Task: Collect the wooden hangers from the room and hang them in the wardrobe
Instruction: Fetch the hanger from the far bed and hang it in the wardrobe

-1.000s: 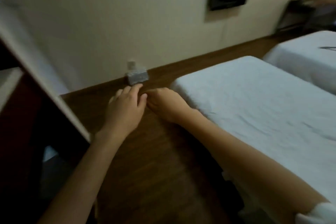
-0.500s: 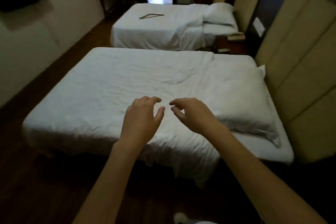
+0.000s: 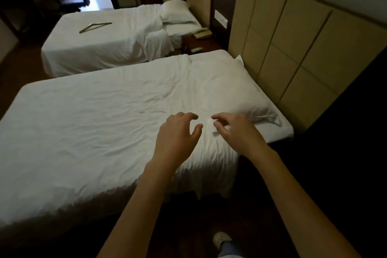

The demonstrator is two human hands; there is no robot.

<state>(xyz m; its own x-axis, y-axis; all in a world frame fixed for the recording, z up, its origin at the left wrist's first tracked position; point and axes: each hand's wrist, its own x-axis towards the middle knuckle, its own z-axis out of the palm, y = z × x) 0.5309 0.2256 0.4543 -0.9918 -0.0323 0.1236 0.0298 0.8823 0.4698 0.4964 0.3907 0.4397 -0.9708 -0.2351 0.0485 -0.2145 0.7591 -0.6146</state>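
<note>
Across the room, on the farther of two white-sheeted beds, lay the one wooden hanger (image 3: 95, 27) I could count. It was flat on the sheet toward the foot end of that far bed (image 3: 104, 52), closer to its back edge than its front. It was well apart from both hands, with the whole width of the near bed (image 3: 83, 121) in between. The person's two bare arms reached out over the near bed's front edge, toward its head end. The left hand (image 3: 178, 136) and the right hand (image 3: 238, 132) hovered close together but not touching. Each had its fingers loosely curled and a narrow gap between thumb and fingertips, gripping nothing that I could make out. One pillow (image 3: 240, 94) lay at the head of the near bed, just beyond the right hand, and at least one more pillow (image 3: 176, 11) lay at the head of the far bed. Between the beds stood a single dark nightstand (image 3: 211, 45), and on its top sat a telephone (image 3: 202, 33). Padded headboard panels (image 3: 293, 48) ran along the wall on the right. One pale shoe (image 3: 222, 239) showed on the dark floor below the arms.
</note>
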